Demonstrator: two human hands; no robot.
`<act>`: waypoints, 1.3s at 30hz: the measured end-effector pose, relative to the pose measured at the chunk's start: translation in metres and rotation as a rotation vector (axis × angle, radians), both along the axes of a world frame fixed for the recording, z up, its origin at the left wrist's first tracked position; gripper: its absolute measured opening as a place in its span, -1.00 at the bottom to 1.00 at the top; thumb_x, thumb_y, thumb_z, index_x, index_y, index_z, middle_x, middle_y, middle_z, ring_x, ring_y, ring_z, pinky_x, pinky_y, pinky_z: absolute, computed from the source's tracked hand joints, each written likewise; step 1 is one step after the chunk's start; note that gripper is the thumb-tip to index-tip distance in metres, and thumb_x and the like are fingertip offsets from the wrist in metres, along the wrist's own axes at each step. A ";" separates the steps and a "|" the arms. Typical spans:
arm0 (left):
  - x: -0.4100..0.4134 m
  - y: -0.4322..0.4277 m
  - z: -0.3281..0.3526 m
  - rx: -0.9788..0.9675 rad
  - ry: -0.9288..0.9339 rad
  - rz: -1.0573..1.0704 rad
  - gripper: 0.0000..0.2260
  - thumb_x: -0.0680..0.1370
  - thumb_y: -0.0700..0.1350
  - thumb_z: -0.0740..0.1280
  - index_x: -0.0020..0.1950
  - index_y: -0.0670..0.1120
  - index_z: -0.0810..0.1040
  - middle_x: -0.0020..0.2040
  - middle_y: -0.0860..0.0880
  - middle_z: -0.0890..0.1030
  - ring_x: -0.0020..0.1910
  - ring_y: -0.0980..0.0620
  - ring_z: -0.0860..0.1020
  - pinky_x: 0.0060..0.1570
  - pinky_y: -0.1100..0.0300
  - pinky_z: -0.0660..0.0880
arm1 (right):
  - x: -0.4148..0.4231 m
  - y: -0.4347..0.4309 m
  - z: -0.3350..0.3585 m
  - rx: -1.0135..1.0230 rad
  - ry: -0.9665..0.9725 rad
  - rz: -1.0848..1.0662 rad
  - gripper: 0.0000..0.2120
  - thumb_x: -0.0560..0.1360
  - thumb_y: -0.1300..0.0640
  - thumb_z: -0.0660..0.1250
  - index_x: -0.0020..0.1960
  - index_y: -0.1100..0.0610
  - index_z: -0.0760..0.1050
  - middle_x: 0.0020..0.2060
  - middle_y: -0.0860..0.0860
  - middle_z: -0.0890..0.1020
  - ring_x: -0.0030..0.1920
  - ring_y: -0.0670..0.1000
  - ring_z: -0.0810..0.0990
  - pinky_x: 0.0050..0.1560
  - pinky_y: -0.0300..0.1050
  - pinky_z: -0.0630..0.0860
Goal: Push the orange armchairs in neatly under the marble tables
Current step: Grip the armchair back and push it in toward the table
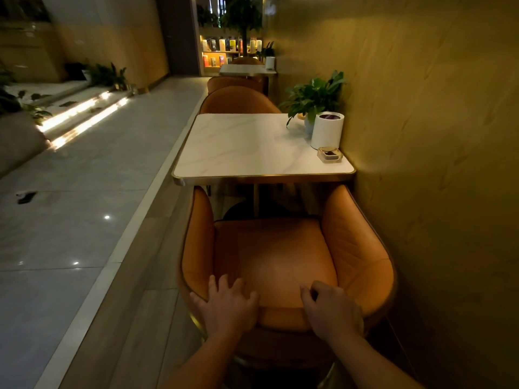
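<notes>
An orange armchair [276, 256] stands right in front of me, facing a white marble table [247, 147] with a gold rim. The tips of its arms reach just under the table's near edge; the seat is still outside it. My left hand [229, 304] lies over the top of the backrest on the left, fingers spread and curled over the edge. My right hand [331, 307] grips the backrest top on the right, fingers bent. A second orange armchair [238, 101] sits at the table's far side, and a third [233, 82] stands behind it by another marble table [244, 70].
A potted plant [314, 99], a white cylinder [327, 130] and a glass ashtray [330, 154] stand at the table's right edge against the yellow wall [435, 136]. A tiled walkway [70, 206] runs along the left, one step down, with lit stairs and plants beyond.
</notes>
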State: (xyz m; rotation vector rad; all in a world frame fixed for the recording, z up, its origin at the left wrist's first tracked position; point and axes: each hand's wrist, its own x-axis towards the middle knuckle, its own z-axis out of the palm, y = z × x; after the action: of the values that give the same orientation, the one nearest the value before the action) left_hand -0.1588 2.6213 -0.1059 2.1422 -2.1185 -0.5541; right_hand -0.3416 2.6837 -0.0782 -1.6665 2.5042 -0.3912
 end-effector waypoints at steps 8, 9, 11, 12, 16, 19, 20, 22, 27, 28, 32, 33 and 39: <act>-0.006 -0.006 0.003 0.025 -0.011 -0.009 -0.53 0.58 0.26 0.02 0.47 0.21 0.31 0.58 0.01 0.20 0.60 -0.10 -0.03 0.44 -0.42 -0.13 | -0.005 -0.008 0.005 -0.015 0.020 0.005 -0.61 0.58 -0.29 0.05 -0.11 -0.07 0.52 -0.26 -0.13 0.47 -0.21 -0.12 0.48 -0.14 -0.10 0.54; -0.006 -0.007 0.003 0.023 -0.008 -0.006 -0.53 0.58 0.26 0.02 0.46 0.21 0.32 0.57 0.01 0.21 0.60 -0.10 -0.02 0.44 -0.42 -0.12 | -0.005 -0.008 0.006 -0.008 0.020 0.004 -0.61 0.58 -0.29 0.05 -0.11 -0.07 0.52 -0.26 -0.13 0.47 -0.20 -0.11 0.48 -0.13 -0.11 0.53; -0.007 -0.008 0.003 0.019 -0.001 -0.006 -0.54 0.57 0.26 0.03 0.45 0.22 0.33 0.57 0.01 0.21 0.60 -0.10 -0.01 0.44 -0.42 -0.12 | -0.006 -0.010 0.006 0.006 0.022 0.009 -0.61 0.58 -0.28 0.04 -0.11 -0.07 0.52 -0.26 -0.13 0.46 -0.19 -0.10 0.49 -0.12 -0.10 0.52; -0.008 -0.009 0.003 0.020 0.003 -0.005 -0.54 0.58 0.25 0.03 0.45 0.22 0.33 0.57 0.01 0.21 0.60 -0.10 -0.01 0.44 -0.42 -0.13 | -0.006 -0.011 0.006 0.008 0.020 0.008 -0.60 0.58 -0.28 0.04 -0.12 -0.07 0.51 -0.27 -0.13 0.46 -0.19 -0.10 0.49 -0.12 -0.10 0.52; -0.010 -0.012 0.005 0.019 0.014 0.009 -0.56 0.57 0.25 0.04 0.43 0.22 0.35 0.56 0.03 0.23 0.60 -0.09 0.00 0.45 -0.41 -0.13 | -0.008 -0.015 0.006 0.016 0.023 -0.002 -0.59 0.57 -0.30 0.03 -0.12 -0.07 0.51 -0.27 -0.12 0.44 -0.18 -0.09 0.50 -0.11 -0.09 0.51; -0.011 -0.015 0.004 0.013 0.021 0.014 -0.56 0.57 0.25 0.04 0.42 0.22 0.36 0.55 0.04 0.25 0.60 -0.08 0.01 0.45 -0.40 -0.12 | -0.008 -0.018 0.005 0.008 0.016 -0.007 -0.60 0.57 -0.30 0.04 -0.12 -0.07 0.51 -0.27 -0.12 0.45 -0.18 -0.09 0.50 -0.10 -0.08 0.51; -0.011 -0.016 0.003 0.010 0.020 0.015 -0.56 0.57 0.25 0.04 0.42 0.22 0.36 0.55 0.04 0.25 0.60 -0.07 0.01 0.45 -0.40 -0.12 | -0.008 -0.019 0.004 0.000 0.016 -0.008 -0.60 0.57 -0.30 0.04 -0.14 -0.07 0.50 -0.28 -0.12 0.46 -0.19 -0.10 0.50 -0.11 -0.09 0.51; -0.011 -0.019 0.002 0.004 0.012 0.015 -0.55 0.57 0.25 0.03 0.43 0.22 0.36 0.54 0.04 0.26 0.59 -0.07 0.02 0.45 -0.40 -0.11 | -0.009 -0.021 0.005 -0.001 0.024 -0.002 -0.61 0.57 -0.30 0.05 -0.18 -0.08 0.47 -0.31 -0.12 0.44 -0.23 -0.11 0.47 -0.17 -0.11 0.48; -0.014 -0.024 0.001 0.003 0.028 0.017 -0.55 0.58 0.25 0.02 0.44 0.21 0.36 0.54 0.03 0.27 0.59 -0.08 0.03 0.46 -0.39 -0.13 | -0.013 -0.027 0.008 0.013 0.024 0.011 -0.60 0.58 -0.30 0.03 -0.17 -0.07 0.46 -0.33 -0.12 0.42 -0.27 -0.11 0.43 -0.26 -0.12 0.36; -0.014 -0.025 0.001 0.004 0.029 0.018 -0.55 0.58 0.25 0.02 0.43 0.21 0.37 0.54 0.03 0.27 0.59 -0.08 0.03 0.45 -0.39 -0.13 | -0.014 -0.028 0.008 0.015 0.026 0.012 -0.60 0.58 -0.30 0.03 -0.16 -0.07 0.47 -0.32 -0.13 0.42 -0.27 -0.11 0.44 -0.25 -0.12 0.37; -0.017 -0.031 -0.001 0.004 0.033 0.022 -0.55 0.57 0.26 0.02 0.41 0.22 0.38 0.53 0.03 0.28 0.59 -0.08 0.03 0.45 -0.40 -0.14 | -0.017 -0.033 0.007 0.007 0.009 0.012 -0.61 0.58 -0.29 0.04 -0.16 -0.08 0.47 -0.33 -0.13 0.42 -0.28 -0.12 0.44 -0.25 -0.13 0.39; -0.018 -0.033 -0.001 0.007 0.033 0.021 -0.55 0.57 0.26 0.02 0.41 0.22 0.38 0.53 0.03 0.28 0.59 -0.08 0.03 0.45 -0.40 -0.14 | -0.018 -0.035 0.007 -0.003 0.009 0.012 -0.61 0.58 -0.29 0.04 -0.18 -0.08 0.46 -0.34 -0.13 0.42 -0.29 -0.13 0.44 -0.26 -0.14 0.40; -0.021 -0.037 0.002 0.025 0.008 0.011 -0.57 0.57 0.24 0.01 0.39 0.22 0.41 0.51 0.04 0.31 0.58 -0.06 0.07 0.44 -0.41 -0.15 | -0.020 -0.042 0.003 0.024 0.022 -0.002 -0.59 0.58 -0.29 0.05 -0.24 -0.07 0.43 -0.35 -0.12 0.44 -0.31 -0.13 0.44 -0.28 -0.15 0.42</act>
State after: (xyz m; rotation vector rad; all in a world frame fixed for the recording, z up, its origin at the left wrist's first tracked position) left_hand -0.1795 2.5846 -0.1038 2.1598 -2.1053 -0.5910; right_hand -0.3618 2.6421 -0.0754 -1.6689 2.5162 -0.3432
